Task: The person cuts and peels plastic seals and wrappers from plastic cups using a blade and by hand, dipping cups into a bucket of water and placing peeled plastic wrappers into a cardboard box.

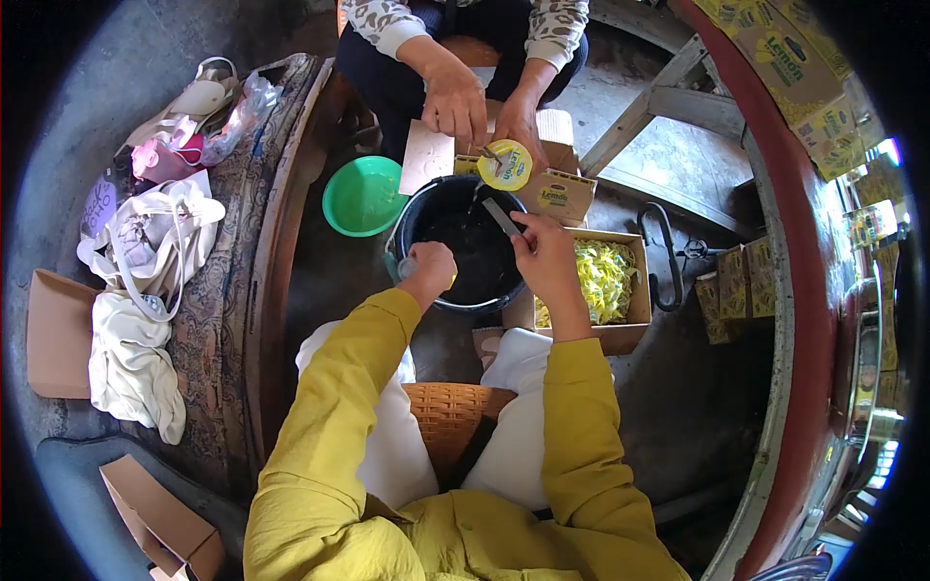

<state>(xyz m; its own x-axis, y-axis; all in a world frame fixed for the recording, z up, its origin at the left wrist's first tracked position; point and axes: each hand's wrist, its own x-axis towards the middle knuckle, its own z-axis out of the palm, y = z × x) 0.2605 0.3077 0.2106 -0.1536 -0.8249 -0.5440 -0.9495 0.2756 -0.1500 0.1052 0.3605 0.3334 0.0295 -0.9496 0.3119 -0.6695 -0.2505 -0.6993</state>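
My left hand [429, 268] is closed at the left side of a black bucket [404, 232]. In it is a small, partly hidden clear plastic cup [408, 267], with a bit of yellow showing by the fingers. My right hand [544, 250] pinches a flat grey blade-like strip [502, 217] that slants over the bucket's right rim. Beyond the bucket, a co-worker's hand [455, 102] is at a yellow-lidded lemon cup [505, 166], tilted over the far rim. The co-worker's other hand [520, 126] is beside it. Dark contents in the bucket are hard to make out.
To the right of the bucket stands a carton [605, 281] of crumpled yellow lemon wrappers. A green basin [363, 197] is at its left. Bags [155, 242] lie on a patterned bench [228, 232] at far left. A wooden frame [668, 107] and lemon cartons [746, 281] stand at right.
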